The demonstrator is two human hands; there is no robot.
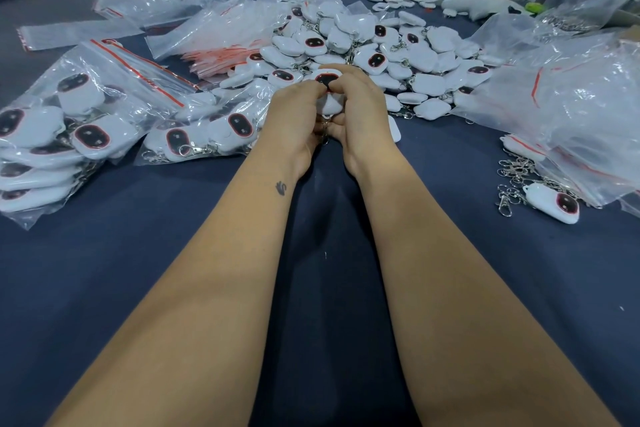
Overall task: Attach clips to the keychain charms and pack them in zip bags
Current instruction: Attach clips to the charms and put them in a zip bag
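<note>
While both hands meet over the desk (311, 288), the left hand (294, 114) and the right hand (356, 107) curl their fingers round one white charm (327, 80), pinching it between them. A bit of metal clip (325, 130) hangs just under the hands. The big heap of charms (381, 45) lies just past the fingers. Packed zip bags (86, 114) sit off beside the left hand. To do this well, I think one hand should keep the charm steady while the other hooks the clip fully through the loop. Then tug it gently to check it stays.
</note>
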